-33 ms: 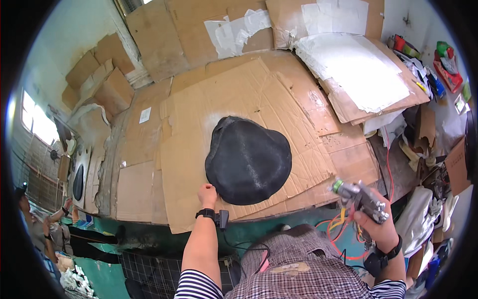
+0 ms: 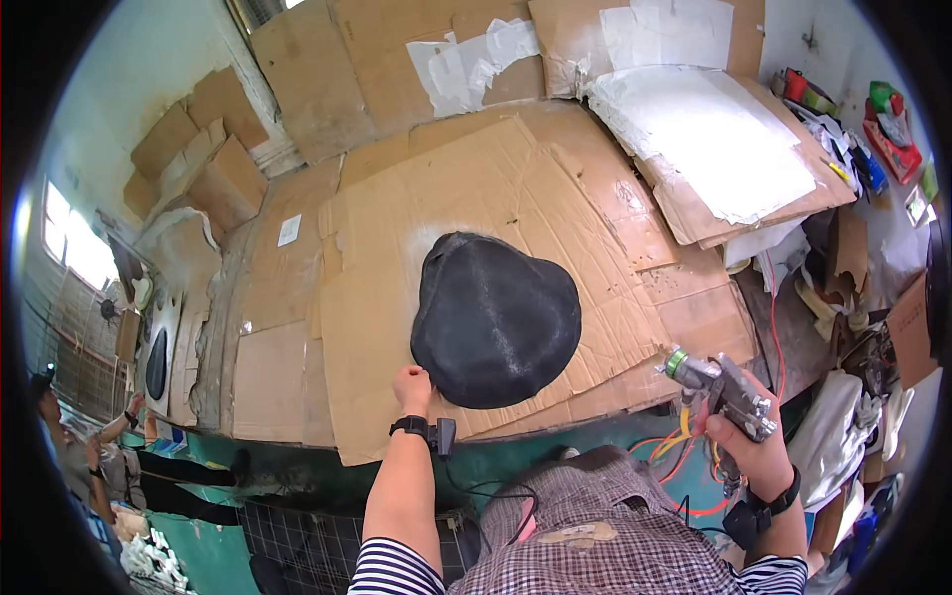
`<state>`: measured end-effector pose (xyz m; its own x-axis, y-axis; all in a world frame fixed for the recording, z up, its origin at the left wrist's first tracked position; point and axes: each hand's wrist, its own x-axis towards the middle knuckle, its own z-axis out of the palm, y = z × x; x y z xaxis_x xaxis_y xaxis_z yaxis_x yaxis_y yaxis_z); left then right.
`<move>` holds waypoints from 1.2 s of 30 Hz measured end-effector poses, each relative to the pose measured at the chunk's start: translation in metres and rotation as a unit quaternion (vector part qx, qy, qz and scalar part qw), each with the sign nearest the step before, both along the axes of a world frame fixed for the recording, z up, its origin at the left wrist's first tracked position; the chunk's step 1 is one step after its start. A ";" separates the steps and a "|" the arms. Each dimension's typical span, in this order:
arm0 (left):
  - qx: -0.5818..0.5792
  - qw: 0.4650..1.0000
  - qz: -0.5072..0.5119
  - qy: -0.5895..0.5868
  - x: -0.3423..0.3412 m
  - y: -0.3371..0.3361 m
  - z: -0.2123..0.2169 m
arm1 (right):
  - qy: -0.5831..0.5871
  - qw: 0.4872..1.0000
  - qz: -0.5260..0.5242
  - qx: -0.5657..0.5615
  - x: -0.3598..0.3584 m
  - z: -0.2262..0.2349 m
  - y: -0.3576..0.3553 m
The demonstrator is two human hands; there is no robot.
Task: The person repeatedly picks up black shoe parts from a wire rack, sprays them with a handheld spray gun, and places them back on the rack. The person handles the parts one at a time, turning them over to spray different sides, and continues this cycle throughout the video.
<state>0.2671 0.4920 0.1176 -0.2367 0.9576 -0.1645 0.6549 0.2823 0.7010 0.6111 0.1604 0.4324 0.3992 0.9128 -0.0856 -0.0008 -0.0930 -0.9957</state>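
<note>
A black, rounded, three-lobed leather-like piece [image 2: 496, 322] lies on the cardboard sheet, with a pale streak down its middle. At its lower left edge is my left hand [image 2: 413, 390], fingers pinched together on the rim; what lies between the fingertips is mostly hidden. Over to the right, my right hand [image 2: 754, 436] is wrapped round a metal spray gun [image 2: 722, 389]. The gun has a green ring near its nozzle, which points left, toward the black piece but apart from it. Yellow and orange hoses hang below the gun.
Cardboard [image 2: 397, 268] covers the bench. A white-topped board [image 2: 714, 139] stands at the back right. Clutter and bags [image 2: 843, 426] crowd the right side. An orange hose [image 2: 645, 441] loops over the green floor. Another person [image 2: 89, 446] is at the far left.
The spray gun has turned slightly in my right hand, its nozzle end shifting a little. The black piece's left edge has moved very slightly right. My left hand stays in place.
</note>
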 end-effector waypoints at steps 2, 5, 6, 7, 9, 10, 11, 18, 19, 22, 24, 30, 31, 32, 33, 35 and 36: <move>-0.017 0.993 0.038 -0.110 -0.007 0.000 -0.003 | 0.008 0.999 0.023 -0.027 0.000 0.005 -0.003; -0.076 0.922 0.060 -0.376 0.009 -0.003 0.024 | -0.056 0.992 0.085 -0.077 0.008 -0.001 -0.024; -0.088 0.887 0.060 -0.449 0.008 -0.003 0.022 | -0.072 0.988 0.108 -0.080 0.009 -0.003 -0.028; -0.099 0.847 0.059 -0.519 0.008 -0.002 0.019 | -0.088 0.984 0.130 -0.083 0.010 -0.004 -0.029; -0.156 0.794 0.069 -0.584 0.007 0.001 0.015 | -0.055 0.993 0.082 -0.068 0.006 -0.003 -0.022; -0.183 0.764 0.072 -0.614 0.006 0.003 0.012 | -0.041 0.997 0.050 -0.051 0.004 -0.003 -0.016; -0.182 0.760 0.115 -0.614 0.004 0.005 0.005 | -0.026 0.999 0.020 -0.034 0.004 -0.004 -0.010; -0.206 0.795 0.151 -0.550 0.004 0.014 -0.025 | -0.063 0.984 0.147 -0.079 0.013 0.001 -0.034; -0.203 0.815 0.142 -0.523 0.008 0.015 -0.024 | -0.084 0.975 0.182 -0.094 0.015 0.001 -0.040; -0.230 0.846 0.078 -0.474 0.022 0.024 -0.009 | -0.078 0.991 0.076 -0.077 0.020 -0.009 -0.049; -0.224 0.853 0.092 -0.462 0.025 0.023 -0.004 | -0.022 0.999 0.001 -0.039 0.020 -0.008 -0.043; -0.211 0.837 0.140 -0.485 0.021 0.018 -0.004 | -0.035 0.998 0.051 -0.025 0.020 -0.011 -0.042; -0.207 0.836 0.149 -0.486 0.025 0.015 0.000 | -0.065 0.993 0.088 -0.042 0.022 -0.012 -0.046; -0.209 0.839 0.135 -0.484 0.023 0.019 -0.005 | -0.076 0.986 0.125 -0.075 0.021 -0.005 -0.050; -0.210 0.841 0.126 -0.482 0.019 0.021 -0.009 | -0.073 0.984 0.136 -0.084 0.020 -0.003 -0.051; -0.208 0.845 0.123 -0.478 0.010 0.019 -0.018 | -0.066 0.980 0.159 -0.102 0.020 -0.002 -0.054; -0.209 0.845 0.126 -0.477 0.015 0.018 -0.015 | -0.126 0.979 0.135 -0.087 0.022 -0.005 -0.052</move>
<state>0.2819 0.5101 0.1025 0.0054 0.7079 -0.7063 -0.2691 0.6813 0.6808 0.6330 0.1088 0.4278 0.1745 0.9682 -0.1795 0.2901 -0.2248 -0.9302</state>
